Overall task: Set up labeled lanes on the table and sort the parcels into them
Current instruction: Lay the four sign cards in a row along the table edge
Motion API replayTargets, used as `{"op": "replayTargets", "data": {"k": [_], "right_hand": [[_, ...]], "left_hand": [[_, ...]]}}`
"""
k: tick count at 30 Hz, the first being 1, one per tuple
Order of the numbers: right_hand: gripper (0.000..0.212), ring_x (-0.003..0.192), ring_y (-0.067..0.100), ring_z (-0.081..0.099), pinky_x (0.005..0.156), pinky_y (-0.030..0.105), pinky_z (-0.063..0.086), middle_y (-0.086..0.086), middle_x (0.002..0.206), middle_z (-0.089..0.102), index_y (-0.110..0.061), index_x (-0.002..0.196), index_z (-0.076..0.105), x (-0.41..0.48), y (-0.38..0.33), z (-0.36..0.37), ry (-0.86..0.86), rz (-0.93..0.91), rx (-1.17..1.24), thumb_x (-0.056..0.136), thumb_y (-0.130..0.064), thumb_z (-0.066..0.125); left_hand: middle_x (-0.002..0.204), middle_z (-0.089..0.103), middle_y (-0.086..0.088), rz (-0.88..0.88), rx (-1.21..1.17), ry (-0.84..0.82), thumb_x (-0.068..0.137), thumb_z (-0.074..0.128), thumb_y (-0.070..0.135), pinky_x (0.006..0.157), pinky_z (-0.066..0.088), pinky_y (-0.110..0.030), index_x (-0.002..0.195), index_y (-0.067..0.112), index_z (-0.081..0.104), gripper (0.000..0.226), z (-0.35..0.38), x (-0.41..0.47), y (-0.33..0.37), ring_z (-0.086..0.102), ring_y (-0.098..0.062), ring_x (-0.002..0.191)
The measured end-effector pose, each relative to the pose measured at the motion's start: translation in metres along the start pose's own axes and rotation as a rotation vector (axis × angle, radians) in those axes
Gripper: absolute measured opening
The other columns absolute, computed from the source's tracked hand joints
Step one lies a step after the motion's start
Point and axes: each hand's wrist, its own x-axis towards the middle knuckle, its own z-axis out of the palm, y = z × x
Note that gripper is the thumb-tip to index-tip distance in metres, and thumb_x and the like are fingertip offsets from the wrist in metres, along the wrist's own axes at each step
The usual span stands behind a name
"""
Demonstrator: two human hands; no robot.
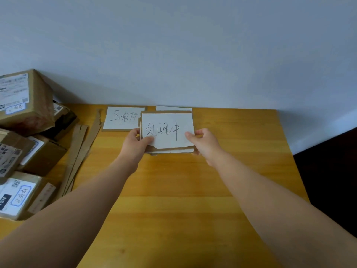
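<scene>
Head view shows the left hand (137, 144) and right hand (203, 144) pinching a stack of white handwritten cardboard label cards (167, 132) by its edges, fingers pressed on top, likely to deal out lanes. One card (122, 118) lies on the yellow wooden surface (193, 190); roughly six brown cardboard parcels (25, 101) wait left, beside several cardboard strips (81, 151).

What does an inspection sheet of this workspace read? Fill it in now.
Surface: wooden table, bare at the centre.
Job's things: handwritten card lying flat by the wall; card stack held beside it; parcels piled at left.
Clutter: cardboard strips beside the parcels.
Hands: left hand and right hand both grip the card stack.
Cables: nothing seen.
Surroundings: plain wall behind; dark floor at right.
</scene>
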Motion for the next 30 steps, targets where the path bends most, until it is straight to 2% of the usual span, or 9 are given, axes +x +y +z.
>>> {"op": "replayTargets", "data": {"k": [3, 6, 9, 13, 17, 20, 23, 27, 30], "right_hand": [[0.031, 0.085, 0.017, 0.061, 0.054, 0.025, 0.051, 0.003, 0.103, 0.060, -0.011, 0.108, 0.052, -0.016, 0.004, -0.031, 0.033, -0.040, 0.041, 0.088, -0.028, 0.068], [0.020, 0.077, 0.014, 0.059, 0.053, 0.023, 0.053, 0.002, 0.095, 0.060, -0.009, 0.100, 0.055, -0.030, 0.010, -0.064, 0.041, -0.070, 0.061, 0.090, -0.022, 0.066], [0.023, 0.075, 0.016, 0.062, 0.049, 0.021, 0.053, 0.005, 0.096, 0.063, -0.003, 0.104, 0.057, -0.041, 0.016, -0.097, 0.047, -0.071, 0.059, 0.091, -0.020, 0.065], [0.020, 0.079, 0.018, 0.065, 0.051, 0.025, 0.058, 0.007, 0.103, 0.063, -0.004, 0.103, 0.058, -0.045, 0.022, -0.131, 0.044, -0.073, 0.060, 0.092, -0.020, 0.064], [0.019, 0.055, 0.016, 0.063, 0.047, 0.024, 0.052, 0.001, 0.097, 0.060, -0.010, 0.103, 0.051, -0.041, 0.030, -0.151, 0.102, -0.099, 0.046, 0.096, -0.027, 0.058], [0.016, 0.050, 0.012, 0.047, 0.048, 0.024, 0.042, -0.001, 0.089, 0.057, -0.013, 0.102, 0.050, -0.031, 0.038, -0.163, 0.199, -0.133, 0.038, 0.097, -0.027, 0.054], [0.010, 0.051, 0.013, 0.052, 0.048, 0.024, 0.044, -0.001, 0.089, 0.057, -0.013, 0.106, 0.047, -0.017, 0.044, -0.170, 0.246, -0.112, 0.100, 0.098, -0.018, 0.051], [0.026, 0.056, 0.015, 0.059, 0.054, 0.026, 0.051, 0.002, 0.099, 0.058, -0.013, 0.124, 0.046, 0.004, 0.050, -0.174, 0.259, -0.049, 0.113, 0.098, -0.009, 0.049], [0.031, 0.056, 0.014, 0.057, 0.057, 0.028, 0.050, 0.005, 0.106, 0.058, -0.008, 0.129, 0.046, 0.021, 0.054, -0.175, 0.288, -0.018, 0.058, 0.098, -0.011, 0.049]], "left_hand": [[0.106, 0.068, -0.007, 0.044, -0.024, 0.004, 0.092, 0.061, 0.016, 0.073, 0.059, -0.039, 0.116, 0.014, 0.050, 0.027, 0.029, -0.025, 0.006, 0.070, -0.026, 0.082], [0.101, 0.067, -0.003, 0.050, -0.033, 0.067, 0.096, 0.053, 0.032, 0.065, 0.054, -0.030, 0.115, 0.017, 0.051, 0.024, 0.058, -0.047, 0.004, 0.067, -0.021, 0.082], [0.093, 0.061, 0.003, 0.056, 0.011, 0.134, 0.100, 0.041, 0.036, 0.058, 0.045, -0.025, 0.114, 0.021, 0.051, 0.023, 0.082, -0.066, 0.001, 0.059, -0.013, 0.079], [0.111, 0.059, -0.007, 0.087, 0.047, 0.159, 0.101, 0.039, 0.032, 0.054, 0.047, -0.023, 0.121, 0.015, 0.050, 0.028, 0.102, -0.077, 0.000, 0.056, -0.014, 0.079], [0.113, 0.055, -0.006, 0.084, 0.096, 0.205, 0.102, 0.039, 0.028, 0.043, 0.045, -0.021, 0.128, 0.013, 0.046, 0.031, 0.112, -0.080, -0.006, 0.053, -0.011, 0.076], [0.107, 0.054, -0.005, 0.025, 0.172, 0.257, 0.102, 0.037, 0.027, 0.054, 0.045, -0.026, 0.130, 0.009, 0.045, 0.035, 0.112, -0.081, -0.014, 0.054, -0.018, 0.082], [0.104, 0.054, -0.008, -0.026, 0.239, 0.284, 0.101, 0.036, 0.028, 0.063, 0.045, -0.034, 0.127, 0.008, 0.047, 0.034, 0.108, -0.074, -0.019, 0.053, -0.024, 0.089], [0.093, 0.055, -0.006, -0.036, 0.287, 0.272, 0.100, 0.036, 0.032, 0.074, 0.051, -0.045, 0.107, 0.011, 0.047, 0.025, 0.109, -0.060, -0.022, 0.054, -0.026, 0.085], [0.093, 0.055, -0.008, -0.068, 0.287, 0.249, 0.099, 0.038, 0.035, 0.077, 0.052, -0.048, 0.102, 0.011, 0.047, 0.026, 0.113, -0.048, -0.022, 0.055, -0.028, 0.085]]}}
